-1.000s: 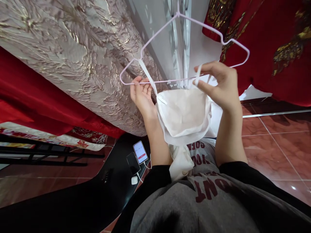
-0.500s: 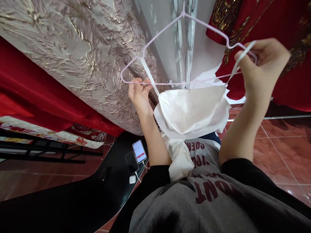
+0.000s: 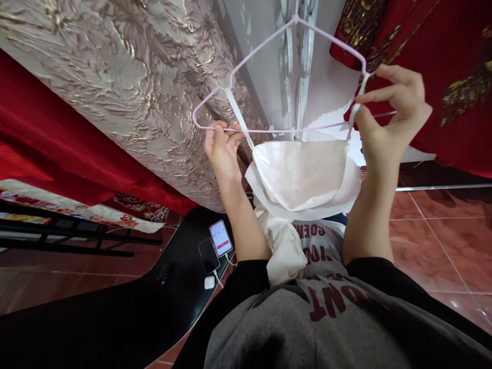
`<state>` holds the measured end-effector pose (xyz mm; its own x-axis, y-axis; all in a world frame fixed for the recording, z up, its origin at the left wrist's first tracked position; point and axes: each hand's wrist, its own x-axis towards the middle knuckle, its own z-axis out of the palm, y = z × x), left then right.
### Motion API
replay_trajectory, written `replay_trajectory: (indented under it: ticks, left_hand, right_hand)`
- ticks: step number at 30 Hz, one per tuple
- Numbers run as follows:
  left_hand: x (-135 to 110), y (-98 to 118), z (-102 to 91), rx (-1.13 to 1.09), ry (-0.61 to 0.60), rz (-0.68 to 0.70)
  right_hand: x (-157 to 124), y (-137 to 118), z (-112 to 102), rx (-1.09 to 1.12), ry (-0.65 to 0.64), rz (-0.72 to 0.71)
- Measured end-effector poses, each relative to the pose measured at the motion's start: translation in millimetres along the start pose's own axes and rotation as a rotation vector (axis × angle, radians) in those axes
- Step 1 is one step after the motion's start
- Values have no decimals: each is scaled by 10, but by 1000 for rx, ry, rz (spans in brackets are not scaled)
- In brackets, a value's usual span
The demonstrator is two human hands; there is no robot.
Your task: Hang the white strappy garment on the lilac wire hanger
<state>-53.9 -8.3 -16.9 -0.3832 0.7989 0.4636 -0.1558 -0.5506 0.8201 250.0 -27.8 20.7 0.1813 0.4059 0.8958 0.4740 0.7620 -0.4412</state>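
Note:
A pale pink wire hanger (image 3: pixel 265 48) hangs in front of me. A white strappy garment (image 3: pixel 303 177) droops from it, one strap looped over the hanger's left notch. My left hand (image 3: pixel 221 148) is closed on the hanger's bottom bar near its left end. My right hand (image 3: pixel 388 120) pinches the garment's other strap at the hanger's right shoulder notch, other fingers spread.
A cream and gold embroidered cloth (image 3: pixel 115 77) hangs at the left, red fabric (image 3: pixel 442 77) at the right. Below lie a black seat (image 3: pixel 115 318), two phones (image 3: pixel 221 238) with a charger, and a red tiled floor (image 3: pixel 442 230).
My right hand carried the strap from the middle of the bar out to the hanger's right end, and now holds it at the right notch. The left hand stayed put.

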Motion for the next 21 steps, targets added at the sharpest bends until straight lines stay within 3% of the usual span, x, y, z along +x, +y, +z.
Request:
replay_trajectory:
  ticks: [3, 5, 7, 10, 12, 17, 21]
  left_hand:
    - [-19, -6, 30, 10, 5, -30]
    - [-39, -18, 62, -1, 11, -43]
    - [-57, -27, 89, -13, 18, -43]
    - [-77, -13, 103, -17, 22, -33]
    - [-94, 29, 85, -33, 1, -47]
    - [-226, 324, -42, 46, -210, -193]
    - [-342, 619, -16, 69, -305, -129]
  right_hand:
    - [-37, -26, 39, -7, 187, -19]
    - [-31, -109, 79, 11, 191, 4]
    - [-35, -196, 138, 82, 20, 45]
    - [-82, -232, 246, 127, -370, 115]
    - [-122, -190, 299, 82, -525, 148]
    - [-140, -115, 284, 29, -554, 181]
    - [-105, -186, 259, 43, -516, 203]
